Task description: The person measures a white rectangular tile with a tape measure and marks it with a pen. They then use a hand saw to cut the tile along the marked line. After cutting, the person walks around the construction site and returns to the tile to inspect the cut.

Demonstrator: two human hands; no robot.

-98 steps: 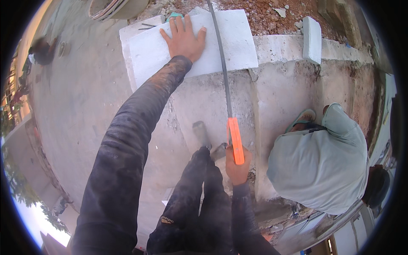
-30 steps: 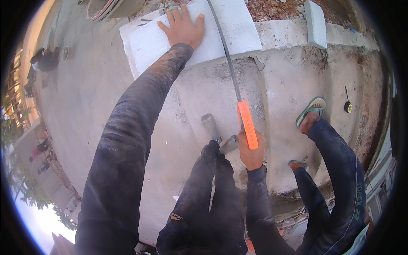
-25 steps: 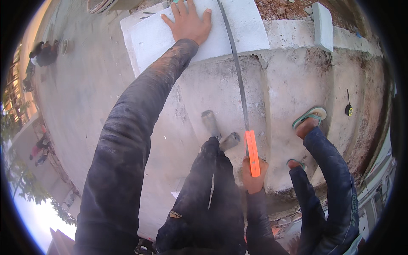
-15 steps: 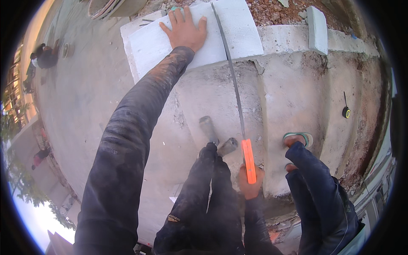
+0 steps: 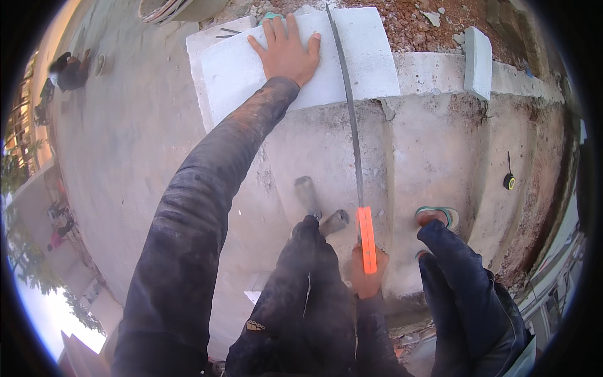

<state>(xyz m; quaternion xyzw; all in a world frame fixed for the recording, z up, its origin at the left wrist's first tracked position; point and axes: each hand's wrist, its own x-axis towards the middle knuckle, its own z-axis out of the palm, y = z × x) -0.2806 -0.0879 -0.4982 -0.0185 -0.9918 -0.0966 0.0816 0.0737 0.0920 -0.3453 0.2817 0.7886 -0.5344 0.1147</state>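
My left hand (image 5: 289,53) lies with spread fingers on a white slab (image 5: 370,53), which rests over another pale piece on a concrete ledge. My right hand (image 5: 365,276) grips the orange handle (image 5: 366,239) of a long saw. Its grey blade (image 5: 353,135) runs across the white slab to the right of my left hand, with the tip near the slab's far edge. A small green item behind the slab is partly hidden by my fingers.
Concrete steps (image 5: 430,151) descend rightward, bearing a tape measure (image 5: 510,181) and a co-worker's legs (image 5: 465,295). A white block (image 5: 477,63) sits on the ledge beside rubble (image 5: 427,25). A bucket (image 5: 179,9) stands top left. Other people (image 5: 69,72) are at the far left.
My right hand has pulled the saw down toward me since a second ago. My left hand stays on the slab. The co-worker, crouched earlier, now shows mainly legs, and the nearer foot has shifted down-left.
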